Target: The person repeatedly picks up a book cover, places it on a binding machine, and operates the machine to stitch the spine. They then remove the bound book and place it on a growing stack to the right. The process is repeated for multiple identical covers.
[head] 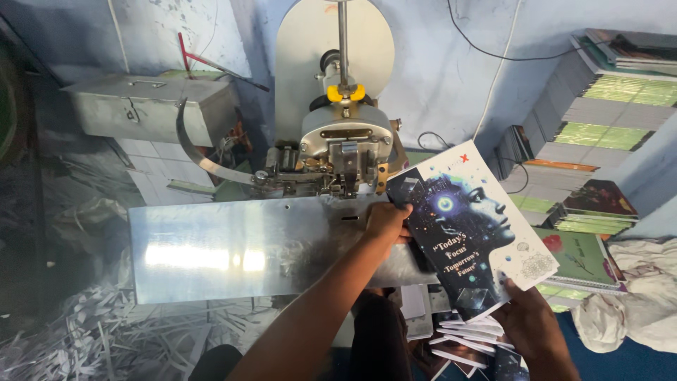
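Left hand [386, 220] gripping the upper left edge of a notebook [469, 229], fingers curled over the cover's dark corner, forearm stretching up from the bottom of the view. Right hand [530, 326] clasping the same notebook at its lower right corner, fingertips pressed on the cover near the bottom edge. Held between both hands, tilted, with its top corner pointing up and right. Glossy cover, a dark starry profile of a head against white. Left edge lying at the right end of the shiny metal table [233, 254], just beside the stitching head [345, 159] of the machine, apparently resting on the plate, though hard to tell from this angle.

Directly below the hands, a loose stack of similar notebooks [469, 337], fanned out. Above the stitching head, a vertical rod with a yellow clamp [345, 92] before a pale rounded guard [310, 56]. Off to the left, a curved metal lever [201, 152] and a grey metal box [151, 106]. Under the table at lower left, a heap of paper trimmings [92, 331]. At right, tall piles of stacked books [606, 99] against the blue wall, more green-covered books [582, 257] lower down, and crumpled white cloth [631, 296] at the far right edge.
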